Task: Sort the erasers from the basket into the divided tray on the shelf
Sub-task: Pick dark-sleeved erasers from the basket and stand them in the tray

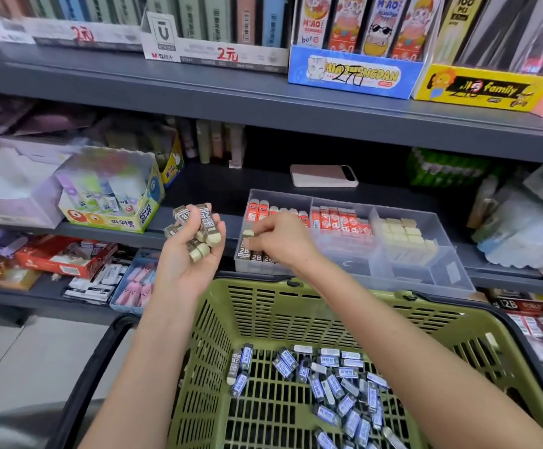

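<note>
The left hand (195, 254) cups a bunch of brown 2B erasers (203, 223), held just left of the divided tray (425, 270); the right hand (280, 241) pinches one brown eraser (247, 235) in the tray's front-left compartment; it should go upright, tight against its standing neighbours, label forward; many blue erasers (328, 380) lie in the basket (296, 306) below

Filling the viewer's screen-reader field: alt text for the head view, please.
The right hand pinches a brown 2B eraser at the front-left compartment of a clear divided tray on a shelf, while the left hand grips several more 2B erasers. Below, a green basket holds many blue-labelled erasers.
</note>
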{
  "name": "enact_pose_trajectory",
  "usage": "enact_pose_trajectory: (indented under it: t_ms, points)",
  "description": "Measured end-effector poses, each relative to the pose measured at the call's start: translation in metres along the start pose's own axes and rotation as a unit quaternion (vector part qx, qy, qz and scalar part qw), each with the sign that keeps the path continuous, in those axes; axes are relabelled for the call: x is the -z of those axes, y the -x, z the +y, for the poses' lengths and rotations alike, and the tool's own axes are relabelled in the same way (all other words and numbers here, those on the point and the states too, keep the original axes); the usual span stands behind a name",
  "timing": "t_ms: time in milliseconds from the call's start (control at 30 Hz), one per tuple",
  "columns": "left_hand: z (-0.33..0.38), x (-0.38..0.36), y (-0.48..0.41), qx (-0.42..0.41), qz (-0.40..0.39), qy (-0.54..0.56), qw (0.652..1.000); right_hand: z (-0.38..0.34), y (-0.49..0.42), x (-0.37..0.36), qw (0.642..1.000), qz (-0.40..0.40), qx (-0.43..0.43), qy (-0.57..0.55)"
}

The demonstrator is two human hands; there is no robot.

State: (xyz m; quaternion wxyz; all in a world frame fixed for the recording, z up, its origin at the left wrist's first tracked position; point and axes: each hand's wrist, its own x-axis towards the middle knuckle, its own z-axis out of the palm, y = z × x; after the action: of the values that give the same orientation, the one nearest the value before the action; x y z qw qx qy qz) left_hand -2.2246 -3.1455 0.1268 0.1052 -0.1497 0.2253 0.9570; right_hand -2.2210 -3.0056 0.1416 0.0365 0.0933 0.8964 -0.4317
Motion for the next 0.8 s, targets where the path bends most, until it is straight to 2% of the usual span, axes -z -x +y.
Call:
enact_pose_trajectory:
  t_ms: [133, 200, 267, 333, 433, 500, 567, 700, 800]
  points:
    - [-0.004, -0.001, 0.003, 0.005, -0.016, -0.013, 1.0, 0.001, 0.006, -0.003, 0.999, 0.023, 0.022, 0.03]
    - [-0.006, -0.002, 0.002, -0.006, -0.026, -0.033, 0.999, -0.001, 0.012, -0.002, 0.993, 0.076, 0.057, 0.067]
    - [-0.009, -0.001, 0.002, -0.021, -0.046, -0.055, 0.997, -0.008, 0.023, -0.001, 0.991, 0.093, 0.1, 0.001]
    - [-0.01, -0.001, 0.002, -0.035, -0.066, -0.065, 0.995, -0.016, 0.034, -0.002, 0.989, 0.047, 0.105, -0.093]
    - [-0.01, 0.001, 0.001, -0.049, -0.078, -0.037, 0.995, -0.022, 0.042, -0.006, 0.983, -0.01, 0.042, -0.178]
    - [-0.01, 0.002, 0.001, -0.052, -0.096, -0.038, 0.993, -0.022, 0.044, -0.007, 0.956, -0.055, -0.007, -0.288]
    - [-0.01, 0.002, 0.003, -0.055, -0.113, -0.04, 0.991, -0.022, 0.044, -0.004, 0.936, -0.076, -0.021, -0.343]
    - [-0.009, 0.0, 0.005, -0.057, -0.092, -0.038, 0.993, -0.015, 0.03, 0.024, 0.916, -0.017, -0.013, -0.401]
    - [-0.009, 0.002, 0.005, -0.039, -0.052, -0.057, 0.996, -0.006, 0.02, 0.051, 0.932, 0.013, -0.003, -0.363]
